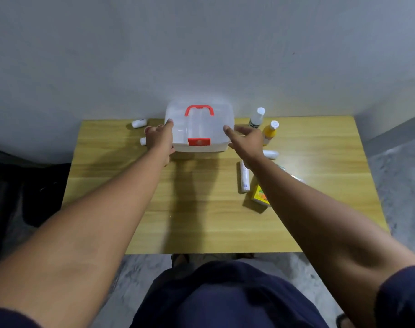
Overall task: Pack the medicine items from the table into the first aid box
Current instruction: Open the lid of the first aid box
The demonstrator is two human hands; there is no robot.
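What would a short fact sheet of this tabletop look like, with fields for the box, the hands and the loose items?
box: first aid box, clear lid closed, red latch facing the person
left hand: left hand against the box's left side
right hand: right hand at the box's right side
right of box: white bottle, yellow bottle, white tube, yellow packet
left of box: small white roll
surface: wooden table
packed so far: nothing visible
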